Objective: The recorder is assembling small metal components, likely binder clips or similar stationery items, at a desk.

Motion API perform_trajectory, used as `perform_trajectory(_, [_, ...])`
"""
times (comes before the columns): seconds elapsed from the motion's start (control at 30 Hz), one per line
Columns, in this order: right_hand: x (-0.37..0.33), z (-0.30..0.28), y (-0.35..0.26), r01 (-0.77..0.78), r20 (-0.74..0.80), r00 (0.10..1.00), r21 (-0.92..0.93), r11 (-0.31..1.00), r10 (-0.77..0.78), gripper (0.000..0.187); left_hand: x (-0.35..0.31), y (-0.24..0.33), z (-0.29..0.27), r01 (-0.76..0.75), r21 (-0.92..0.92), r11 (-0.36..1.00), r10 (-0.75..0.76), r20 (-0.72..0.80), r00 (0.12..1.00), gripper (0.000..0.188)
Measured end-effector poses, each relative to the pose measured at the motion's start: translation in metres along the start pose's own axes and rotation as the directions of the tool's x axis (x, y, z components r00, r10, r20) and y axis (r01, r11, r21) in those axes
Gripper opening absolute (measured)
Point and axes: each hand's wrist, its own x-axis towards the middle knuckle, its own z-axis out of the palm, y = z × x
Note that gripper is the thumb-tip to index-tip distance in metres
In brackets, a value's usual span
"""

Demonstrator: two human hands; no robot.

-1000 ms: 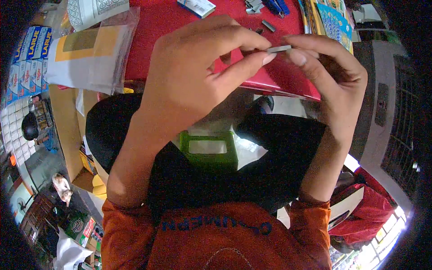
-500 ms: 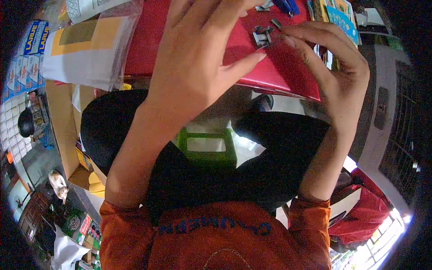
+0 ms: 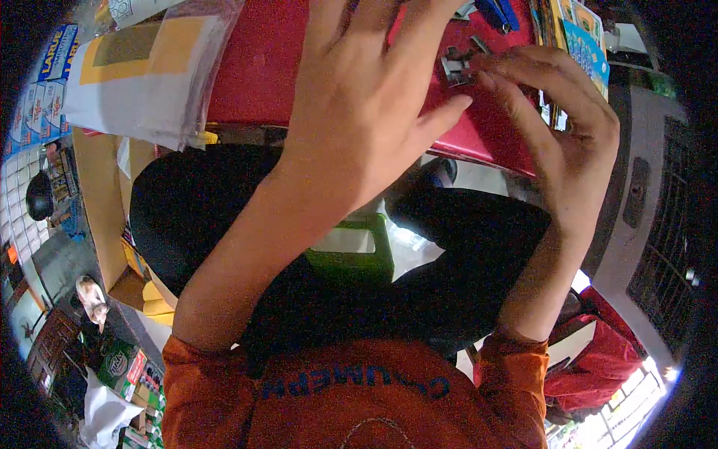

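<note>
My left hand point(image 3: 366, 105) reaches over a red tabletop point(image 3: 258, 71), palm down, fingers stretched forward and thumb apart. Some of its fingertips lie beyond the upper edge of the picture. To its right, my right hand point(image 3: 565, 112) is bent with thumb and finger drawn close in a pinch. Against those fingertips shows a small dark strip point(image 3: 479, 45). Just left of them is a small grey, metallic-looking piece point(image 3: 455, 69), too small to name. Farther up lies a blue tool-like object point(image 3: 497, 13), partly cut off by the upper edge.
Clear plastic bags with papers point(image 3: 142, 82) lie at the table's left. Booklets and cards point(image 3: 580, 45) are stacked at its right. Below the table, a green plastic container point(image 3: 351, 262) stands between my legs. A cardboard box point(image 3: 101, 217) is at the left, with a cat point(image 3: 91, 299) beyond it.
The whole view has shifted, so the table and its small pieces appear farther right. My left hand has come slightly closer to the grey piece; the right hand keeps its pinch.
</note>
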Motion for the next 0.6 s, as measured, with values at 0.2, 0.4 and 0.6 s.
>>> perform_trajectory(0.2, [0.001,0.003,0.000,0.038,-0.007,0.999,0.000,0.999,-0.038,0.017,-0.004,-0.004,0.011,0.007,0.008,1.000,-0.007,-0.041,0.999,0.091])
perform_trajectory(0.4, [0.001,0.002,-0.001,0.021,0.012,1.000,0.000,1.000,-0.021,0.017,0.003,0.003,0.004,0.045,0.045,0.998,-0.048,0.069,0.996,0.091])
perform_trajectory(0.6, [0.004,0.004,-0.003,0.017,0.011,1.000,0.017,1.000,-0.017,0.015,-0.003,-0.013,0.020,-0.033,0.045,0.998,0.037,-0.083,0.996,0.092])
